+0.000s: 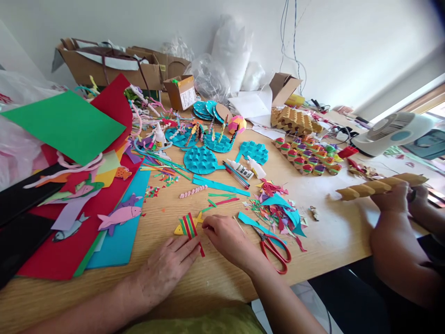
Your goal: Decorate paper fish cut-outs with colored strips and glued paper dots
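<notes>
A small yellow paper fish lies on the table in front of me, with red and green paper strips across its body. My left hand lies flat, fingers stretched out and touching the fish's lower edge. One red strip end sticks out below those fingers. Beside the yellow tail is my right hand, its fingertips pinched together; whatever is between them is hidden. Red-handled scissors rest to its right on a blue paper strip. Loose green and red strips lie just beyond.
Paper scraps are heaped right of centre. Glue bottles, blue egg-carton pieces and a painted egg carton stand farther back. Coloured sheets and paper fish cover the left. At right, another person's hand holds a cardboard strip.
</notes>
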### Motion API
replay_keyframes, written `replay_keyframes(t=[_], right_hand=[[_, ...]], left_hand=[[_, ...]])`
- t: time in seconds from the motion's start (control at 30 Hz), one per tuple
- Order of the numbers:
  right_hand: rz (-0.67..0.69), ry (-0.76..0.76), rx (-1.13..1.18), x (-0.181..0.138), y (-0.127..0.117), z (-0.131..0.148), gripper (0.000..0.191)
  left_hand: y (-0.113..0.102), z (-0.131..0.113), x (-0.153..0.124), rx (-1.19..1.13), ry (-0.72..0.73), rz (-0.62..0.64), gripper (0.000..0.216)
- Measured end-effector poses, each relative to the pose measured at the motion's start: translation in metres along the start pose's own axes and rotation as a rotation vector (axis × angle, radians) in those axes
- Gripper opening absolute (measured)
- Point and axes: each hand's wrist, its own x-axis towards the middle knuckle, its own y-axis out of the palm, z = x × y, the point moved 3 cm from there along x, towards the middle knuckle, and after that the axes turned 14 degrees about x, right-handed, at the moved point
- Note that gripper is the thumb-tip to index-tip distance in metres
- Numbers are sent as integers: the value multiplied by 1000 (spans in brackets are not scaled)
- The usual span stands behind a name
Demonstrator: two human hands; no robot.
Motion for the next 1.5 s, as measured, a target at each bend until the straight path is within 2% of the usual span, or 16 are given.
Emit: replay_keyframes(t=[0.13,0.23,0.33,0.5,0.67,0.8,0.87,1.07,1.3,1.5], right_hand=[[-83,26,86,-21,3,-16,17],[-108,66,142,-34,8,-22,17],[-116,87,169,-44,14,-25,17],[-133,88,174,-51,17,-30,17],[-212,71,24,-40,-9,-33,19],[-207,65,-127,-18,-34,-37,17],[-199,71,-175,-5,-42,-39,17],[-70,69,-215,26,-38,-36,21],[-76,104,-219,49,-26,-40,19],[-106,102,-165,50,-29,-41,18]], left_hand=[[-6,12,-2,-62,26,-51,40],[-5,34,0,-103,-58,-99,45],[-2,59,9,-160,-132,-104,41],[-1,81,29,-205,-95,-137,43],[11,85,44,-283,-89,-111,44],[21,86,50,-343,-158,-44,40],[24,86,50,-364,-187,-52,38],[26,83,45,-387,-237,-127,36],[23,84,43,-361,-235,-156,36],[18,85,43,-380,-240,-165,35]])
